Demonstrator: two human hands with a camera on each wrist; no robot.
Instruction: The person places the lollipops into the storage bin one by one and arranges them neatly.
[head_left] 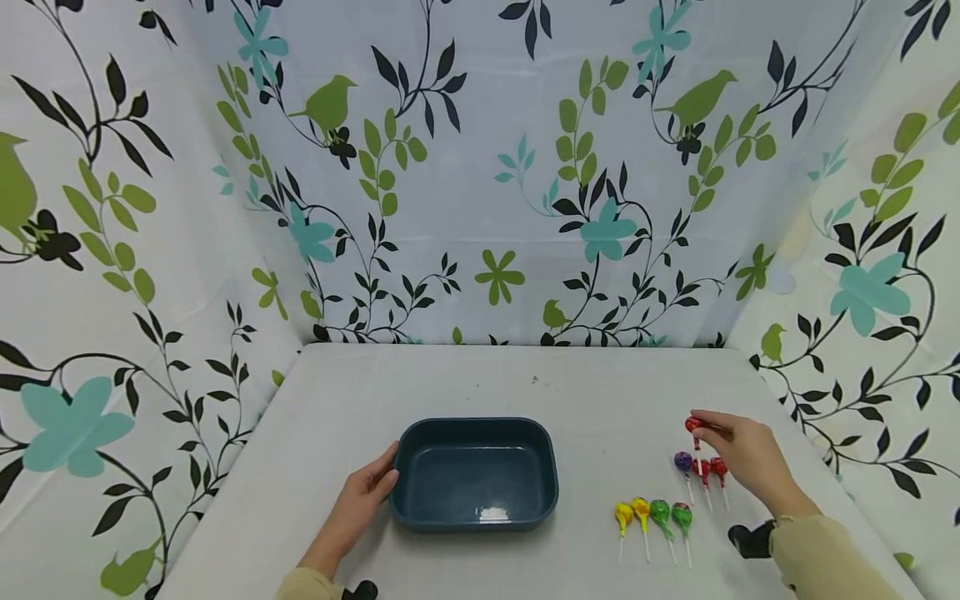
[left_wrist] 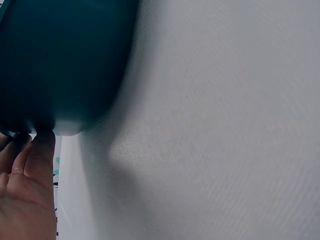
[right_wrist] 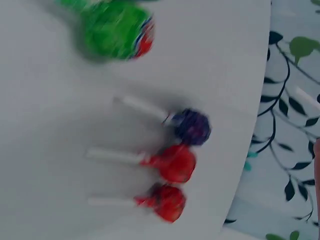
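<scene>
A dark teal rectangular dish [head_left: 474, 518] sits on the white table. At its left end, my left hand [head_left: 358, 504] rests fingertips and thumb against the outer wall; its fairly straight fingers [left_wrist: 41, 160] meet the dish in the left wrist view. Over on the right, my right hand [head_left: 750, 454] pinches a red lollipop [head_left: 693, 424] by its wrapped head, stick hanging down. Just below it lie a purple lollipop [head_left: 683, 461] and two red lollipops [right_wrist: 177, 164]. In the right wrist view only the held lollipop's white stick [right_wrist: 307, 98] and a bit of finger show.
Nearer the front is a row of yellow lollipops [head_left: 624, 513] and green lollipops [head_left: 660, 512], sticks toward me. Patterned curtains [head_left: 450, 167] enclose the table [head_left: 337, 383] at the back and sides. Black wrist straps [head_left: 750, 542] show by both sleeves.
</scene>
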